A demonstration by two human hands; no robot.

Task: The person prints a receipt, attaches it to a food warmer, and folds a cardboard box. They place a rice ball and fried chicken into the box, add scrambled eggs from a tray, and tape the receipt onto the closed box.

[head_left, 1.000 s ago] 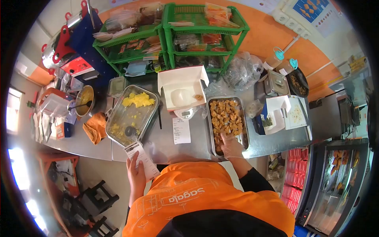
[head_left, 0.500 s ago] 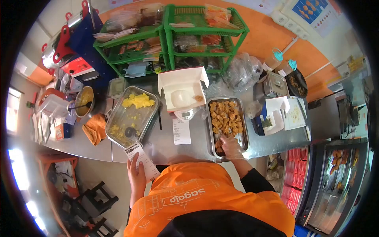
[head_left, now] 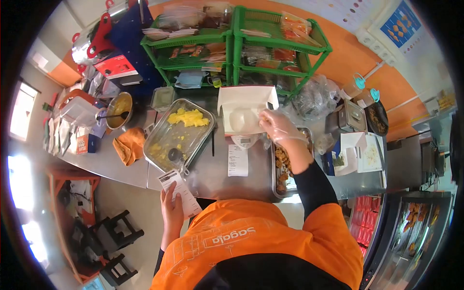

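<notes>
My left hand (head_left: 172, 209) grips a long white printed receipt (head_left: 181, 193) at the front edge of the counter. My right hand (head_left: 279, 125), in a clear plastic glove, hovers at the right side of an open white carton (head_left: 234, 107). Its fingers are curled together, and whatever they hold is hidden. Under the carton sits a small white kitchen scale (head_left: 244, 140). Below my right forearm lies a metal tray (head_left: 279, 194) of browned fried chicken pieces (head_left: 282, 164), partly covered by the arm. A second receipt (head_left: 238, 161) lies flat before the scale.
Left of the carton, a steel tray (head_left: 153, 161) holds yellow scrambled egg (head_left: 188, 117) and a black ladle (head_left: 175, 154). Farther left are an orange cloth (head_left: 129, 146) and a bowl (head_left: 119, 110). Green racks (head_left: 234, 50) stand behind. A cutting board (head_left: 371, 153) is at the right.
My right hand has risen from the chicken tray and moved up to the carton's right side. My left hand keeps hold of the receipt. The whole view has shifted slightly.
</notes>
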